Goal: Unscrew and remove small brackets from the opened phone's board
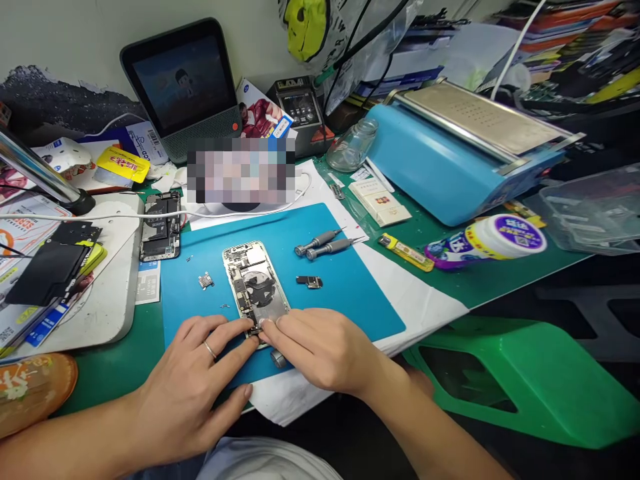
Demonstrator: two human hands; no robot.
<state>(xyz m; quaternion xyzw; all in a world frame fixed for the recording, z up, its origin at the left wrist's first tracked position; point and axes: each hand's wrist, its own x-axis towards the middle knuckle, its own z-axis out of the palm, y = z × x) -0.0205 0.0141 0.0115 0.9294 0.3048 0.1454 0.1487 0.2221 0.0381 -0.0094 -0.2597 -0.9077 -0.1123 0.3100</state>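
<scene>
An opened phone (260, 293) lies on a blue mat, its inner boards and bare battery bay showing. My left hand (200, 363), a ring on one finger, has its fingers stretched and apart, with fingertips touching the phone's near end. My right hand (325, 347) is closed, thumb and fingers pressed together at the same end; whatever they pinch is hidden. Beside them, a knurled metal cylinder (278, 359) lies partly covered by my right hand. Loose circuit boards sit on either side of the phone, one at left (205, 281) and one at right (309, 282).
Two screwdrivers (325, 244) rest on the mat (360, 293). Another opened phone (161, 227) lies at left, near a white cable (100, 217). A blue machine (430, 160), a white-and-purple bottle (490, 240) and a glass jar (353, 145) stand right. A green stool (550, 380) is below.
</scene>
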